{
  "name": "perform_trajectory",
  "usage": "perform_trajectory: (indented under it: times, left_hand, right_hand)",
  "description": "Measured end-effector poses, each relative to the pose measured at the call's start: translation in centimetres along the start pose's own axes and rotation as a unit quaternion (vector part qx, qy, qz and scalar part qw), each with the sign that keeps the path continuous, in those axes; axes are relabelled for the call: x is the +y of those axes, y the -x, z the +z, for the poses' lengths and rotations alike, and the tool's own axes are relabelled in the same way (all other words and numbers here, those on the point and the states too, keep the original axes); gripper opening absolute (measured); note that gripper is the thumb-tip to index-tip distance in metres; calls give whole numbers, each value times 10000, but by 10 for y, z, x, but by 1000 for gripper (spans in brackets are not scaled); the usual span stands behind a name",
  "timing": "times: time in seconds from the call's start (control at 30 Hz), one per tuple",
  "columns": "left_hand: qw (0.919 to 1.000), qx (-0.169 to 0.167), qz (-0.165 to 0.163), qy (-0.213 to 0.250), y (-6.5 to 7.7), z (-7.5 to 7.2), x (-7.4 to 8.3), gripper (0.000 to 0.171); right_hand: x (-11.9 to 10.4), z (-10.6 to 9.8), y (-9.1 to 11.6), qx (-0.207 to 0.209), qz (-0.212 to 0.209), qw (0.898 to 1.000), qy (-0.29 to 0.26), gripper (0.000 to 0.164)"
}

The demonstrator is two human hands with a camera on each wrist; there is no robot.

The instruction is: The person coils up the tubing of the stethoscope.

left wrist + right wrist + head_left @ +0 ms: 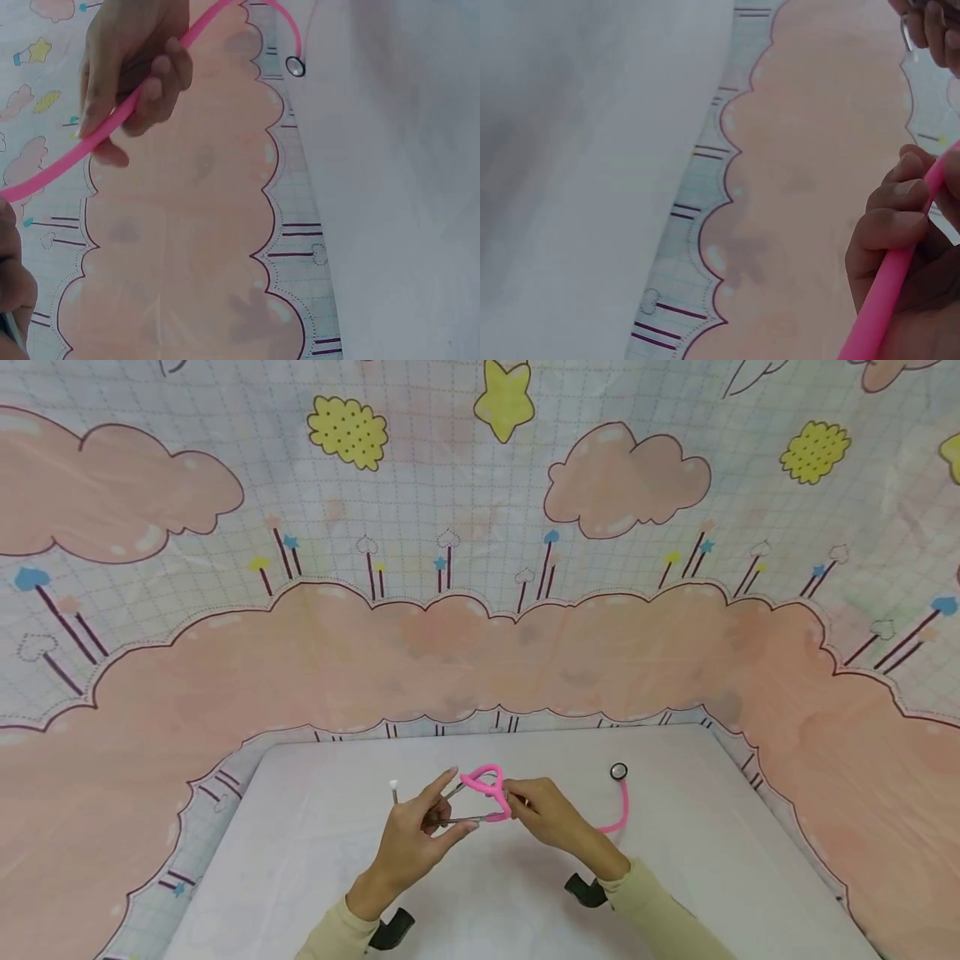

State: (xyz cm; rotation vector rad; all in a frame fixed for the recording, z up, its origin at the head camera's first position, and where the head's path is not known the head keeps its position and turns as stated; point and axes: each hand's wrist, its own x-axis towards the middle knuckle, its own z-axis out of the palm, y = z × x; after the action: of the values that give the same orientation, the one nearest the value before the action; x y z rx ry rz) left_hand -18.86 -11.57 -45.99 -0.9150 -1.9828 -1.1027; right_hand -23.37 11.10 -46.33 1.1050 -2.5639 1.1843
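A white table [315,852] is seen below, smooth and matte, and it is backed and flanked by a draped cloth backdrop printed with pink clouds, yellow stars and a pale grid [480,635]. Nothing is set between the hands and the head camera; only two dark wrist mounts are glimpsed at the cuffs of cream sleeves.

The pink rubber-tubed stethoscope with thin metal ear tubes [487,793] is held up over the middle of the table. Its tubing is bunched into a loop between the hands, and the rest is trailed off to the right, where it is curved round to the small round metal chest piece [618,771] lying flat on the table, well apart from the fingers. One white ear tip [393,787] is seen sticking up just left of the hands.

The left hand [420,839] is closed around the metal ear tubes, with the index finger stretched out straighter. The right hand [543,814] is curled round the pink tube, fingers and thumb pinched on it, as is shown plainly in both wrist views. The hands are kept close together, nearly touching.
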Motion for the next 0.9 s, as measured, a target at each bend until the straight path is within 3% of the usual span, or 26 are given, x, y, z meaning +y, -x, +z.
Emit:
perform_trajectory:
  times: [0.2,0.47,0.7,0.9]
  left_hand:
    - [9995,60,-148,-257,1,-1,-6,66]
    - [9954,296,-858,-311,1,-6,-16,68]
    - [9910,634,-1022,-582,4,-9,-23,67]
    - [9836,838,-1209,-1043,2,-13,-30,67]
  right_hand:
    - [3,3,7,-220,143,9996,-42,19]
    - [5,7,17,-409,502,9978,-144,33]
    - [8,10,27,-280,531,9982,25,30]
    - [11,9,36,-258,667,9961,511,24]
